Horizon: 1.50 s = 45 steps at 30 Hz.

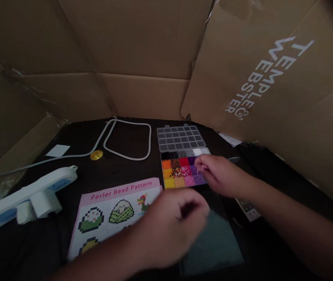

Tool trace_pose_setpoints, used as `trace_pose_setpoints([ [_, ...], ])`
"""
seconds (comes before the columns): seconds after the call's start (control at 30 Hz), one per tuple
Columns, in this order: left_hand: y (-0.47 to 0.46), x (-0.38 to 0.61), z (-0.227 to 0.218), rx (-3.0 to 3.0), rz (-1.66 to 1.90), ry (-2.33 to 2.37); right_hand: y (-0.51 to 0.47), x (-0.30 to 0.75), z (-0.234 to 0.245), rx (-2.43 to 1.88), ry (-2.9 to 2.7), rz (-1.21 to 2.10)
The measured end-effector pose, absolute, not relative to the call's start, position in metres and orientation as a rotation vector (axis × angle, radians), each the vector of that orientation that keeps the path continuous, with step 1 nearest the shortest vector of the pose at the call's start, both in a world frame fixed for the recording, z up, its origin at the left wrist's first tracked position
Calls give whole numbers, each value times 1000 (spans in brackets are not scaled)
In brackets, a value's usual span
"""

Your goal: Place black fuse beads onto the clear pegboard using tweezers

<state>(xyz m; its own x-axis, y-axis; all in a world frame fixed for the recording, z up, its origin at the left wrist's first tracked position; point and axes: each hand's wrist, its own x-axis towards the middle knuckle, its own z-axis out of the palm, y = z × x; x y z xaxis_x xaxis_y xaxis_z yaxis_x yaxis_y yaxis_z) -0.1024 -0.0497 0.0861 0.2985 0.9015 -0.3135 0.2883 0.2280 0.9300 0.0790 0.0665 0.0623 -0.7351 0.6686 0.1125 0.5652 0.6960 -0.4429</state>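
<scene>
My left hand [176,226] is curled closed above the lower edge of the pattern sheet [119,188] and the clear board [213,242]; whatever its fingers hold is hidden. Over the right side of the bead box [164,177], my right hand [217,173] has its fingertips pinched together. Anything between them is too small to name. The box has its lid [180,138] folded back, and its compartments hold beads sorted by colour, including orange, yellow, red, pink and purple. Some mixed beads lie across the middle compartments. The sheet reads "Perler Bead Pattern" and carries pixel pictures.
A white power strip [63,177] with plugs lies at the left. Behind it are a looped grey cable [150,136], a gold disc [96,155] and a white paper square [57,150]. Cardboard walls [143,47] surround the dark table. A phone-like object [250,212] lies under my right forearm.
</scene>
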Motion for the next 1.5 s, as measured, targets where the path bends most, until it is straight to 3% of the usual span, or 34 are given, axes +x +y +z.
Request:
trace_pose_setpoints([
  [0.13,-2,-151,102,1611,933,1703,111,43,86,-1087,-2512,865],
  [0.4,76,-179,61,1839,622,1834,151,-12,73,-1186,-2775,979],
  [0.8,93,-177,39,1856,357,1807,151,-22,58,-1171,-2791,975],
  [1.03,83,-179,53,1777,751,1847,146,-5,68,-1294,-2426,1023],
  [1.2,64,-170,76,1652,1239,1890,120,37,87,-1203,-1707,1729],
  [1.37,7,-122,97,1722,1405,1730,83,77,87,-893,-1457,1725],
  [1.5,-53,-73,65,2527,1015,1087,61,99,85,-803,-1383,1529],
])
